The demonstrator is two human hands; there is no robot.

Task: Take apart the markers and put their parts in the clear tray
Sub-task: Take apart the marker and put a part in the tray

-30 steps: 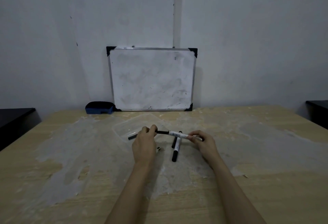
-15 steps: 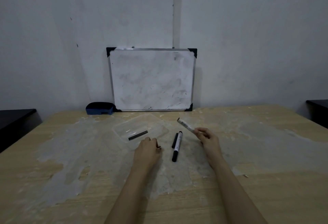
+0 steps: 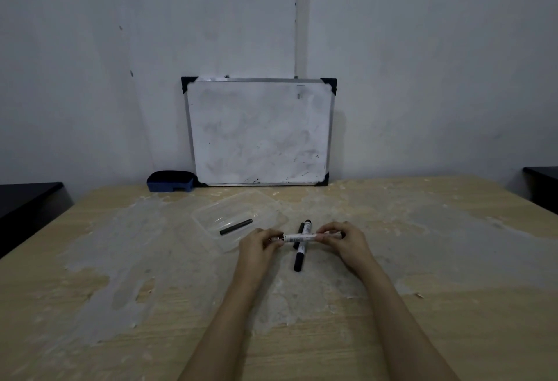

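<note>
A white marker barrel [image 3: 299,237] is held level above the table [image 3: 453,260], pinched at one end by the left hand [image 3: 259,243] and at the other by the right hand [image 3: 344,240]. Beneath it a black marker [image 3: 302,252] is seen lying. A dark rod [image 3: 235,227] is seen inside the clear tray [image 3: 211,214], just left of the hands.

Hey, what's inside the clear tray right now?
One thin black rod-like marker part lies slanted in the clear tray. Nothing else shows inside, though the left hand covers the tray's near right corner, so that bit can't be checked.
</note>
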